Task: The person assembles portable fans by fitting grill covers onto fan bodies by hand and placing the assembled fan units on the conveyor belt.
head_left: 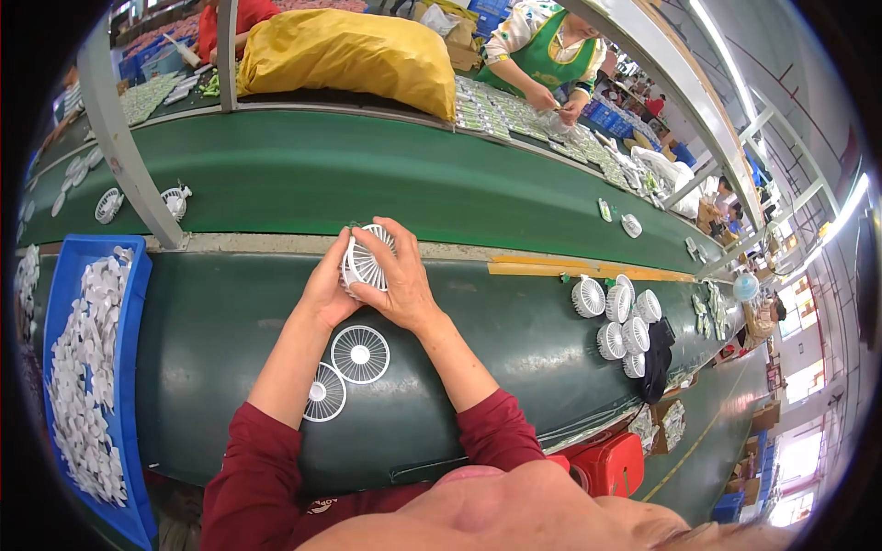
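Between both hands, just above the near edge of the belt, is a white fan head (366,266) with a ribbed round cage. My left hand (323,286) is closed around its left side, and my right hand (406,283) wraps its fingers over the top and right side. Part of the cage is hidden by the fingers. Below the hands, two round white fan grilles (375,365) lie flat on the dark green worktop (230,367), one partly overlapped by my left forearm. Several white fan heads (610,341) stand in a cluster to the right.
At the left stands a blue tray (133,367) heaped with white fan blades (87,367). A green conveyor belt (367,174) runs behind, with a metal post (129,138) at its edge. Across it are a yellow sack (349,60) and a co-worker in a green apron (542,60). A red stool (611,466) sits lower right.
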Tool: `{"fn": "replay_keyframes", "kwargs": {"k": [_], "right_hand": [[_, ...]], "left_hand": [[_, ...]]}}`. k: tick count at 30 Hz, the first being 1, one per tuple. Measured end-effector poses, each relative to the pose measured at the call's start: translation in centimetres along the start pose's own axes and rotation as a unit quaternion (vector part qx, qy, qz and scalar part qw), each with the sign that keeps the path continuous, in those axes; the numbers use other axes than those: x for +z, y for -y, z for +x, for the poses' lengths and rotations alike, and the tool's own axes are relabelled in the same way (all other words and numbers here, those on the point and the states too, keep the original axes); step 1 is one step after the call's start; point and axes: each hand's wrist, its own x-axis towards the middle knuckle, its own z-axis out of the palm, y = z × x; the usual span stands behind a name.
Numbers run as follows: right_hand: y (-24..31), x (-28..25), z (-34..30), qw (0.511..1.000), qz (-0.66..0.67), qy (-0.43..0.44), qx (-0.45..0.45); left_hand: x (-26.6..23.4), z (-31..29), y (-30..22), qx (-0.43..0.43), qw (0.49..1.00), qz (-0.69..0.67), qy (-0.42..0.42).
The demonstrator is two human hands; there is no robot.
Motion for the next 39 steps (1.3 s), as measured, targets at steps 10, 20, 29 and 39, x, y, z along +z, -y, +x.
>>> {"fn": "replay_keyframes", "kwargs": {"k": [10,20,29,39], "right_hand": [[1.4,2.5,-0.6,0.96,0.268,-0.06,0.06],[1.9,2.4,-0.4,0.91,0.398,-0.04,0.108],[1.3,1.7,0.0,0.871,0.452,0.021,0.191],[1.0,0.0,0.3,0.941,0.3,0.048,0.153]], "left_hand": [[3.6,-1.9,2.9,0.31,0.912,0.244,-0.108],[3.9,-2.0,2.8,0.434,0.809,0.385,-0.092],[2.7,-1.1,-0.8,0.324,0.918,0.214,-0.084],[1.9,-1.0,-2.7,0.297,0.907,0.291,-0.074]]}}
